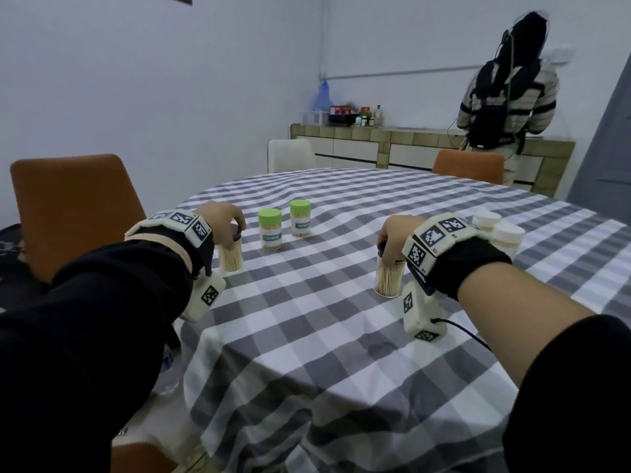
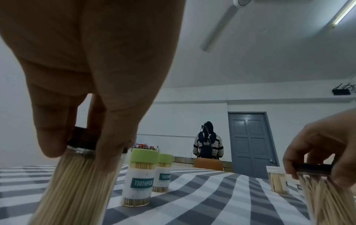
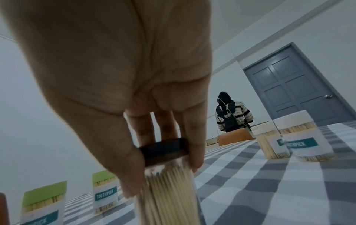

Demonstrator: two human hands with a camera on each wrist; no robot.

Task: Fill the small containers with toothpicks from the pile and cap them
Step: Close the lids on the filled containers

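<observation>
Black-sleeved forearms reach in from the near edge over a round table [image 1: 307, 336] under a grey-and-white checked cloth. Left hand [image 1: 222, 221] grips from above the dark cap [image 2: 82, 139] of a clear container packed with toothpicks [image 1: 230, 257], fingers curled round the cap rim; container stands near the table's left edge. Right hand [image 1: 396, 235] likewise clamps the dark cap [image 3: 163, 150] of a second toothpick-filled container [image 1: 389, 278], standing on the cloth well apart from the first. Between the hands, further back, two green-capped containers [image 1: 269, 230] labelled TOOTHPICK stand upright, close together, capped. Two white-capped containers [image 1: 505, 235] stand just beyond the right wrist. Another person [image 1: 505, 93] in a striped top stands at the far counter, back turned.
</observation>
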